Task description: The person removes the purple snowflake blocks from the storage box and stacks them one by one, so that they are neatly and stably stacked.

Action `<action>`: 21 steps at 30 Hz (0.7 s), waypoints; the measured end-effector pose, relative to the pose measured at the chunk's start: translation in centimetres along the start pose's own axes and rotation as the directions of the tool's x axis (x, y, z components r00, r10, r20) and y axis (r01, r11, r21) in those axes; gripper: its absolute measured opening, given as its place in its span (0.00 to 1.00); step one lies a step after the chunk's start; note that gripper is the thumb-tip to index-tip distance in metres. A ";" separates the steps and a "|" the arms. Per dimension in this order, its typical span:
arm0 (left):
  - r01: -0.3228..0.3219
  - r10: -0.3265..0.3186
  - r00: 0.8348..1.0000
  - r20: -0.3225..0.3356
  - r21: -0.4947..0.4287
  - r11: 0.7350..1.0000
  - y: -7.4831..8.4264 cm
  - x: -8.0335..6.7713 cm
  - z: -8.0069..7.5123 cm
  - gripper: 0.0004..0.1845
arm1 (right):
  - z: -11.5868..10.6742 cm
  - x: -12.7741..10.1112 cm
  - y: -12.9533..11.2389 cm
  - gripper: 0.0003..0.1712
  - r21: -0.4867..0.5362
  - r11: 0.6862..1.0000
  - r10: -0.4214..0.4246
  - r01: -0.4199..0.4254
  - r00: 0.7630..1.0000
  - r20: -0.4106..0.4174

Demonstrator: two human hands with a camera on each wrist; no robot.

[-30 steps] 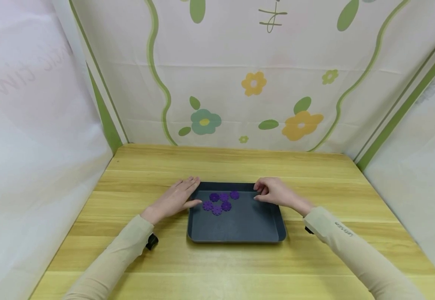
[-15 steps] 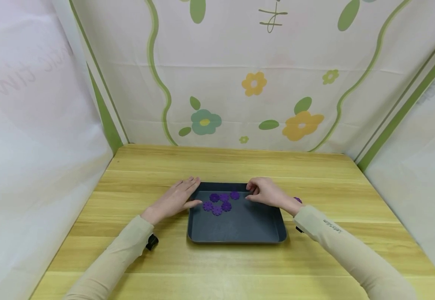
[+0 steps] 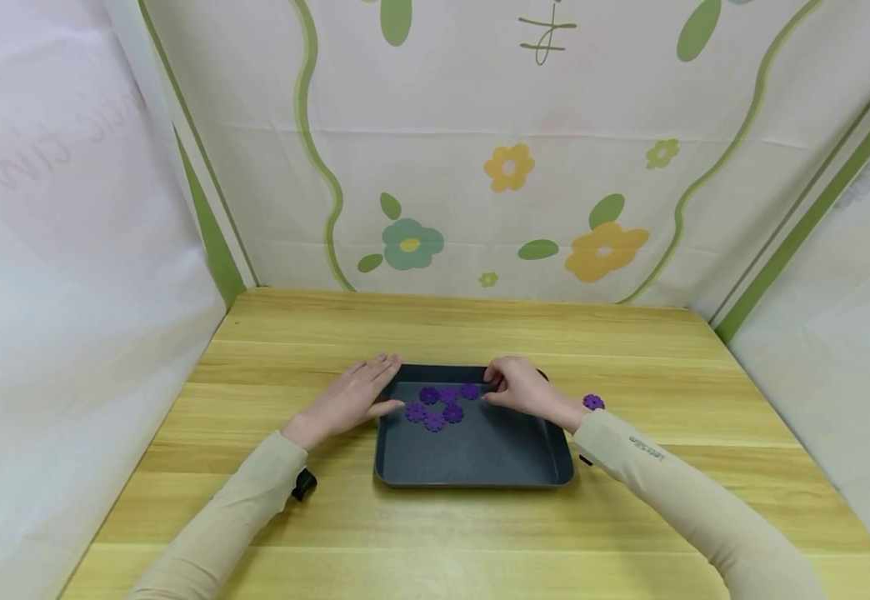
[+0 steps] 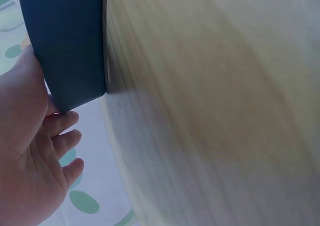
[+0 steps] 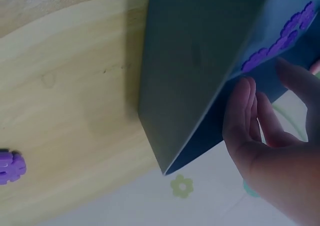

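Note:
A dark grey rectangular tray (image 3: 510,454) lies on the wooden table. Inside it, several purple notched discs (image 3: 434,421) cluster at the left and back. My left hand (image 3: 350,396) rests on the tray's left back corner, fingers fairly straight and thumb over the rim. Above the tray's back right part is my right hand (image 3: 522,387), its fingers bent and its thumb apart from them. The right wrist view shows nothing between that thumb and the fingers (image 5: 240,106). The fingertips are close to the rightmost disc (image 3: 469,391) of the cluster.
One more purple notched disc (image 3: 593,402) lies on the table (image 3: 667,467) to the right of the tray, just beyond my right wrist. A patterned white cloth wall (image 3: 435,100) rises behind the table, with cloth walls on both sides.
My right hand has moved left across the tray's back part toward the discs, uncovering the disc on the table at right. My left hand and the tray keep their places.

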State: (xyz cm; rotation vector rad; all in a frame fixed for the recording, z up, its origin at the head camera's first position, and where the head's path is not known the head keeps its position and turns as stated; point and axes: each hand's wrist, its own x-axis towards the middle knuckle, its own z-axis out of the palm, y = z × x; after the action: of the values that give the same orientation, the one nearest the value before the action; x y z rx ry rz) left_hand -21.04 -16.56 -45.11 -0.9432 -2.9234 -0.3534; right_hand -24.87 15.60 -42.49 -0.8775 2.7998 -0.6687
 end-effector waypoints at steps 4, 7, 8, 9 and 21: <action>0.002 -0.002 1.000 0.000 -0.010 1.000 0.0 0.0 0.0 0.41 | 0.4 0.4 -0.1 0.15 -0.005 1.000 -0.017 0.017 1.000 -0.013; 0.010 -0.010 1.000 0.010 -0.007 1.000 -0.1 0.0 0.0 0.41 | 0.8 0.6 -0.2 0.15 -0.011 1.000 -0.021 0.020 0.999 -0.026; 0.010 -0.010 1.000 0.011 -0.007 1.000 -0.1 0.0 0.0 0.41 | 0.9 0.7 -0.2 0.16 -0.013 1.000 -0.018 0.017 0.999 -0.029; 0.010 -0.010 1.000 0.012 -0.007 1.000 -0.1 0.0 0.0 0.41 | 1.0 0.8 -0.2 0.16 -0.019 1.000 -0.015 0.015 0.999 -0.032; 0.011 -0.011 1.000 0.018 -0.005 1.000 0.0 0.1 -0.1 0.41 | 1.6 0.8 -1.0 0.17 -0.011 0.999 0.042 -0.042 0.999 0.000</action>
State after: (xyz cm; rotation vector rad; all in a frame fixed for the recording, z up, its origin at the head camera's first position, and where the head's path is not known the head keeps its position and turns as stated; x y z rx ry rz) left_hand -21.09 -16.56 -44.98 -0.9361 -2.9462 -0.3551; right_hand -24.63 13.85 -43.45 -0.8176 2.8159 -0.6468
